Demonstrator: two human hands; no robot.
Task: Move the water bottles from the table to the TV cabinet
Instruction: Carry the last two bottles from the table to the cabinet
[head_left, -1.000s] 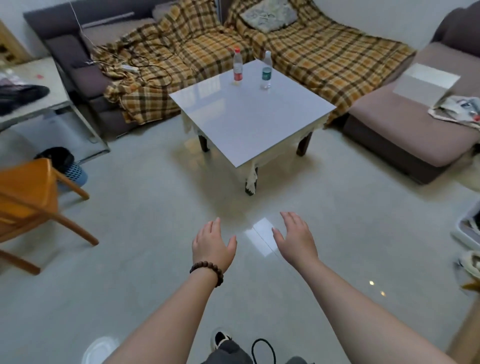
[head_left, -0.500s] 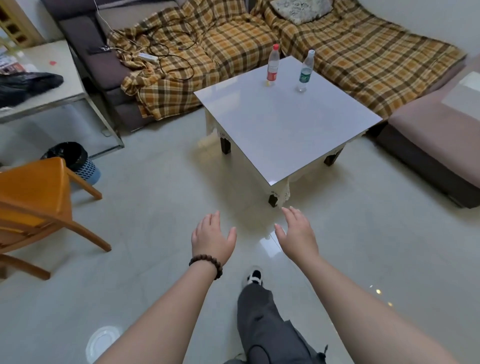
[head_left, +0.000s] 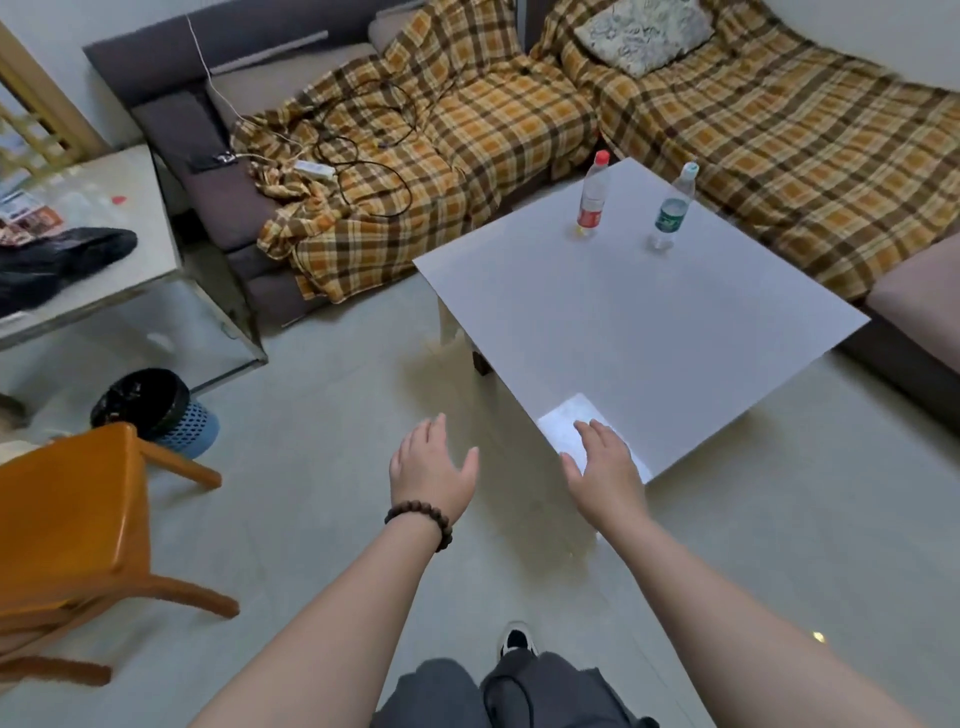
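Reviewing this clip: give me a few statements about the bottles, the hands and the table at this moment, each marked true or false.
1. Two bottles stand upright on the white table. True.
2. The red-label bottle lies on its side. False: it stands upright, beside the green-label bottle.
3. The left hand holds a bottle. False: it is open and holds nothing.
4. The right hand is open, over the table's near corner. True.

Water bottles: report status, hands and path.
Left hand open, empty. Right hand open, empty, at near table corner. Red-label bottle and green-label bottle upright at far edge. Tabletop between unobstructed.
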